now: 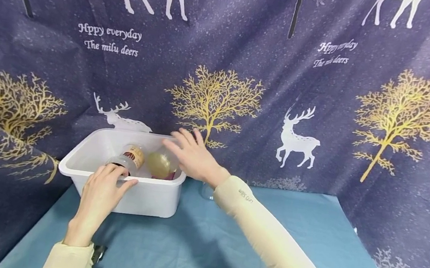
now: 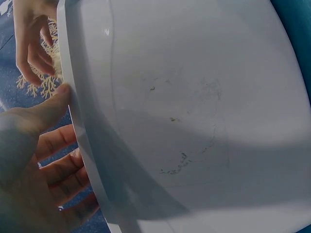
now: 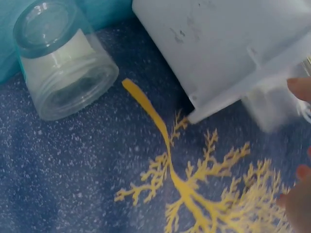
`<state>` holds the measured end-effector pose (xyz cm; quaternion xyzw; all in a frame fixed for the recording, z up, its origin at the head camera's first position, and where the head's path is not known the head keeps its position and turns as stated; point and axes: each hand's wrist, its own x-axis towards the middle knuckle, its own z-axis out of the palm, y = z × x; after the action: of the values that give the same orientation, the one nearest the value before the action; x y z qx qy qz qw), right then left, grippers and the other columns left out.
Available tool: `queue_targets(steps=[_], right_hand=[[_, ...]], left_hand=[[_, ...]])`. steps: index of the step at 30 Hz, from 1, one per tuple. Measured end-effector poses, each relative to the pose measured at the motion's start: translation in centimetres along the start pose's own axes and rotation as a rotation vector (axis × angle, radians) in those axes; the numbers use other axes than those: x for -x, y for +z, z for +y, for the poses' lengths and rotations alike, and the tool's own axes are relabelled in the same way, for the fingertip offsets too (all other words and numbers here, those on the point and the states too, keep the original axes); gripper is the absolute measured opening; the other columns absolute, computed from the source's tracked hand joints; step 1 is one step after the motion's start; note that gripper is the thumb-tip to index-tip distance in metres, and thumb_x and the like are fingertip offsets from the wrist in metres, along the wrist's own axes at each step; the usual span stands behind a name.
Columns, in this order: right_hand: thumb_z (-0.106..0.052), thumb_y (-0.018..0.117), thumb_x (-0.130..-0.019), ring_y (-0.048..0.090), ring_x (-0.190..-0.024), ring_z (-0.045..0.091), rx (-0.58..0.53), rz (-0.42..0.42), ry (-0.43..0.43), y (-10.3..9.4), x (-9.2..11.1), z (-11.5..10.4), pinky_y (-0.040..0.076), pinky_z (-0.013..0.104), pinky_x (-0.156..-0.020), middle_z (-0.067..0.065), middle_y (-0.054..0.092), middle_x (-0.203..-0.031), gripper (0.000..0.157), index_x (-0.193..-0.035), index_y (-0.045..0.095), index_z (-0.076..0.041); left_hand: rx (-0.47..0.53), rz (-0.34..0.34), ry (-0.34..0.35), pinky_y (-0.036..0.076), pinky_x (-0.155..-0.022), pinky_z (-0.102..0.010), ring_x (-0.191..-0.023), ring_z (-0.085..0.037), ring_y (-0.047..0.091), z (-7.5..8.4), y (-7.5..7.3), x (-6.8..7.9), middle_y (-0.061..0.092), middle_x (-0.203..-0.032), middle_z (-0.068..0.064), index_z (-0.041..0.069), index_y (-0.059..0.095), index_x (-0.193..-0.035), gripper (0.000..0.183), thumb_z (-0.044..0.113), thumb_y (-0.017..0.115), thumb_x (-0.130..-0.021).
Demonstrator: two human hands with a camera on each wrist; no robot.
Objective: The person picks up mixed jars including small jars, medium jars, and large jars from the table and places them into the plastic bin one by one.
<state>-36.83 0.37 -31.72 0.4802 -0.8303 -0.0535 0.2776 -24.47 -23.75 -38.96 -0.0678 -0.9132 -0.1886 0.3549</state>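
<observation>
A white plastic bin (image 1: 151,200) stands at the left back of the table. My left hand (image 1: 102,189) holds its front rim, thumb outside and fingers over the inner side. Inside lie a clear jar with an orange-brown label (image 1: 136,156) and a container with a yellowish round face (image 1: 158,165). My right hand (image 1: 195,158) is over the bin's right back corner, fingers extended and slightly blurred. Close to its fingers, a blurred clear container (image 3: 272,108) shows past the bin's rim in the right wrist view.
A clear cup (image 3: 65,68) with a pale label stands right of the bin, partly hidden by my right wrist in the head view. Blue cloth (image 1: 182,256) covers the table. A dark curtain (image 1: 241,124) with deer and trees hangs behind it.
</observation>
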Motion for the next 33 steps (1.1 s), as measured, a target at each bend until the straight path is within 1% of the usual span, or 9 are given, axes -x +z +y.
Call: queue_targets(steps=[5, 8, 12, 17, 20, 23, 26, 29, 33], right_hand=[[-0.028, 0.069, -0.091, 0.02, -0.143, 0.033, -0.063, -0.022, 0.173, -1.3, 0.5, 1.9, 0.011, 0.058, -0.112, 0.014, 0.027, -0.153, 0.073, -0.152, 0.029, -0.021], [-0.027, 0.068, -0.092, 0.02, -0.142, 0.033, -0.134, -0.029, 0.23, -1.6, 1.1, 3.1, 0.012, 0.057, -0.112, 0.016, 0.027, -0.152, 0.07, -0.151, 0.03, -0.02], [-0.024, 0.068, -0.092, 0.022, -0.141, 0.032, -0.211, -0.019, 0.292, -0.8, 2.5, 4.4, 0.014, 0.056, -0.112, 0.017, 0.029, -0.15, 0.069, -0.151, 0.032, -0.018], [-0.022, 0.07, -0.091, 0.025, -0.139, 0.033, -0.351, -0.021, 0.44, 1.6, 4.6, 5.4, 0.018, 0.055, -0.111, 0.016, 0.031, -0.149, 0.069, -0.149, 0.034, -0.015], [-0.021, 0.072, -0.089, 0.032, -0.135, 0.033, -0.572, 0.004, 0.605, 3.5, 5.9, 5.6, 0.025, 0.052, -0.109, 0.017, 0.036, -0.144, 0.066, -0.145, 0.038, -0.011], [-0.021, 0.075, -0.086, 0.04, -0.128, 0.035, -0.827, 0.087, 0.802, 5.5, 7.2, 5.4, 0.034, 0.048, -0.105, 0.017, 0.041, -0.136, 0.063, -0.139, 0.043, -0.009], [-0.022, 0.079, -0.083, 0.044, -0.123, 0.037, -0.958, 0.158, 0.95, 7.6, 8.4, 5.0, 0.036, 0.048, -0.102, 0.018, 0.042, -0.131, 0.064, -0.134, 0.043, -0.009], [-0.025, 0.082, -0.08, 0.043, -0.122, 0.038, -0.981, 0.185, 1.003, 9.4, 9.4, 4.5, 0.037, 0.049, -0.1, 0.02, 0.039, -0.132, 0.071, -0.135, 0.04, -0.008], [-0.027, 0.086, -0.076, 0.04, -0.121, 0.037, -1.011, 0.205, 1.019, 11.3, 10.4, 3.6, 0.036, 0.049, -0.1, 0.023, 0.035, -0.133, 0.086, -0.141, 0.032, -0.008]], left_hand=[[0.004, -0.002, -0.01, 0.04, -0.077, -0.054, -0.094, -0.037, 0.054, 0.2, -0.1, 0.0, 0.063, -0.098, -0.017, 0.003, 0.068, -0.097, 0.033, 0.028, 0.081, -0.081], [0.011, -0.01, -0.021, 0.04, -0.079, -0.055, -0.096, -0.037, 0.054, 0.3, -0.3, 0.0, 0.063, -0.098, -0.017, 0.002, 0.067, -0.098, 0.033, 0.028, 0.08, -0.081], [0.019, -0.016, -0.024, 0.039, -0.08, -0.055, -0.097, -0.037, 0.054, 0.4, -0.3, 0.0, 0.063, -0.098, -0.016, 0.002, 0.068, -0.099, 0.033, 0.028, 0.08, -0.082], [0.02, -0.013, -0.017, 0.039, -0.079, -0.054, -0.095, -0.036, 0.053, 0.4, -0.1, 0.0, 0.062, -0.097, -0.016, 0.002, 0.067, -0.1, 0.034, 0.028, 0.08, -0.082], [0.017, -0.011, -0.015, 0.039, -0.079, -0.054, -0.096, -0.036, 0.053, 0.3, 0.0, 0.0, 0.062, -0.098, -0.016, 0.002, 0.067, -0.099, 0.034, 0.028, 0.08, -0.082], [0.014, -0.005, -0.011, 0.039, -0.078, -0.055, -0.096, -0.037, 0.053, 0.3, 0.0, 0.0, 0.062, -0.098, -0.016, 0.003, 0.067, -0.098, 0.033, 0.028, 0.08, -0.082], [0.012, 0.004, -0.007, 0.04, -0.078, -0.054, -0.095, -0.036, 0.054, 0.3, 0.1, 0.0, 0.062, -0.097, -0.015, 0.003, 0.067, -0.097, 0.032, 0.027, 0.081, -0.081], [0.013, 0.009, -0.005, 0.04, -0.077, -0.054, -0.094, -0.036, 0.054, 0.3, 0.2, 0.1, 0.062, -0.097, -0.015, 0.003, 0.067, -0.096, 0.031, 0.027, 0.081, -0.081], [0.012, -0.001, -0.012, 0.04, -0.078, -0.054, -0.095, -0.036, 0.053, 0.2, 0.2, 0.1, 0.062, -0.098, -0.016, 0.003, 0.067, -0.098, 0.033, 0.028, 0.08, -0.081]])
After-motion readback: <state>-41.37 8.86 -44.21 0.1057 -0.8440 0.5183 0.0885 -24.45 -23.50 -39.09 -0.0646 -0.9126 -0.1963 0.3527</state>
